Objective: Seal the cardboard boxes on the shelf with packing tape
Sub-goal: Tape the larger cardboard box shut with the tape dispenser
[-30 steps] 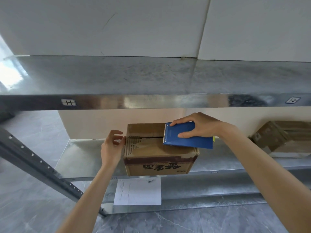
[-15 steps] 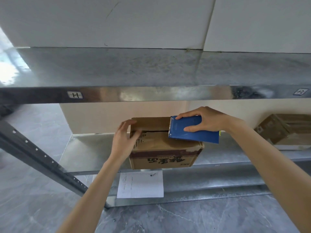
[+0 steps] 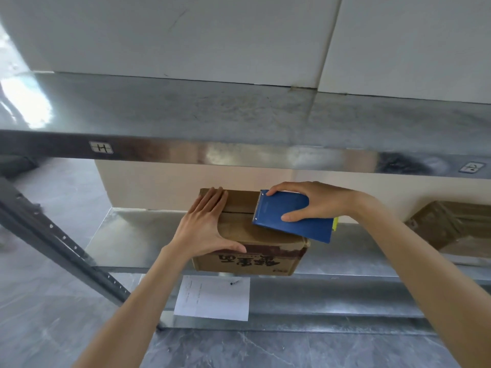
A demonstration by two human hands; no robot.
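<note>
Surface and room: A galvanised metal shelf (image 3: 138, 235) carries the work. A second metal level (image 3: 186, 112) runs above it, with a small white label (image 3: 101, 147) on its front edge. White wall panels (image 3: 186, 35) stand behind, a perforated grey upright (image 3: 61, 245) slants down at the left, and grey marble-patterned floor (image 3: 53, 314) is seen below. A printed sheet of paper (image 3: 212, 297) lies on the lowest level.

Task item: The cardboard box (image 3: 255, 235) is set at the front edge of the shelf, its printed face towards the camera. A second cardboard box (image 3: 451, 227) lies on the same shelf, well apart to the right.

Hands: The left hand (image 3: 202, 229) is laid flat on the left part of the box top, fingers straight and together, thumb spread along the front edge; its grip is apart and nothing is held. The right hand (image 3: 316, 201) is clamped on a blue tape dispenser (image 3: 289, 216), thumb on the near face, fingers over the far edge. The dispenser is rested on the right part of the box top, its toothed end towards the seam.

Change noted: One second ago the left hand was held against the box's left side with fingers curled; it has since been moved onto the top and flattened. The flap seam, then open along its length, is now partly covered. The dispenser has been kept on the right part of the top.
</note>
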